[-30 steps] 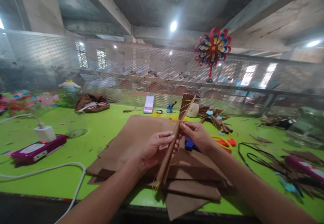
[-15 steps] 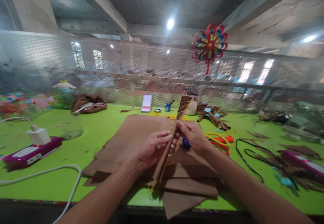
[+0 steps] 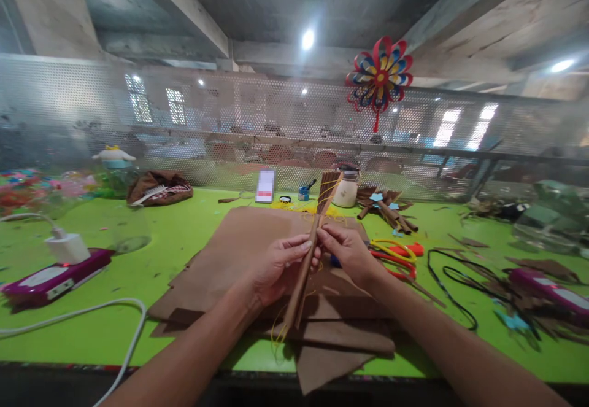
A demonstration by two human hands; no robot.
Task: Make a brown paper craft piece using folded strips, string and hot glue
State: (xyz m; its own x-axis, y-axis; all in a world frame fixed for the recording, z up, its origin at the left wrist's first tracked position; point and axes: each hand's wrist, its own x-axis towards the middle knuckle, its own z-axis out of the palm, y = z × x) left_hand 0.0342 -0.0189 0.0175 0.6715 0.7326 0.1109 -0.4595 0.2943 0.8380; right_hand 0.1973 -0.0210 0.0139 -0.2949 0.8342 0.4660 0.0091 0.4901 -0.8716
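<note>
A bundle of rolled brown paper (image 3: 300, 287), tied with thin yellow thread (image 3: 330, 181), slants upward between my hands, its pleated, fanned end at the top. My left hand (image 3: 280, 266) is closed around the bundle's middle, thumb along its front. My right hand (image 3: 346, 248) pinches at the bundle's right side just higher up, fingertips together; whether thread lies in that pinch I cannot make out. Loose thread loops hang at the lower end. Below lies a stack of brown paper sheets (image 3: 239, 241). A dark blue object is partly hidden behind my right hand.
Scissors with red and yellow handles (image 3: 398, 253) lie right of my hand. At the back stand a phone (image 3: 265, 186), a small blue jar (image 3: 304, 193) and a whitish jar (image 3: 347, 191). Power strips (image 3: 57, 277) and cords lie on both sides. Brown paper rolls (image 3: 391, 207) sit back right.
The bundle has shifted slightly left at its top and turned a little more upright. My right hand has moved slightly down and left along it. Both hands keep their hold.
</note>
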